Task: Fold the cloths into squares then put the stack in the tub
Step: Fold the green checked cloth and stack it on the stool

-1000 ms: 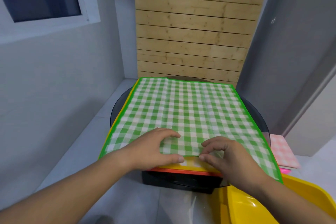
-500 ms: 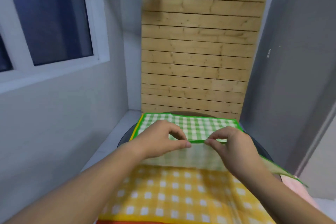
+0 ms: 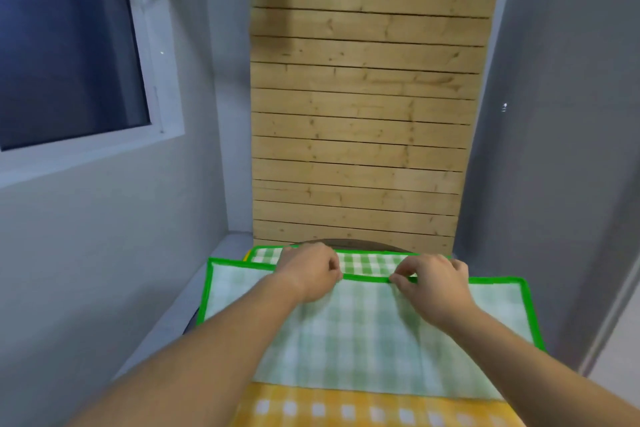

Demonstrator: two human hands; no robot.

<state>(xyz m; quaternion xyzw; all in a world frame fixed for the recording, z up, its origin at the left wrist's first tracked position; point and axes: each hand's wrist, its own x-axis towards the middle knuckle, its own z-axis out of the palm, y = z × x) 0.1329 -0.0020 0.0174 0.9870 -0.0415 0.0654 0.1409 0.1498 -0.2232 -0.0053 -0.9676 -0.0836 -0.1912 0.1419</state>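
Left hand (image 3: pixel 309 274) and right hand (image 3: pixel 430 279) pinching shut on the near hem of the green-checked, green-bordered cloth (image 3: pixel 363 333), carried over toward its far edge for a half-fold, atop the yellow-checked cloth (image 3: pixel 346 406).

Folded cloth (image 3: pixel 363 340) lies atop another cloth (image 3: pixel 346 406); slatted panel (image 3: pixel 360 114) stands behind.
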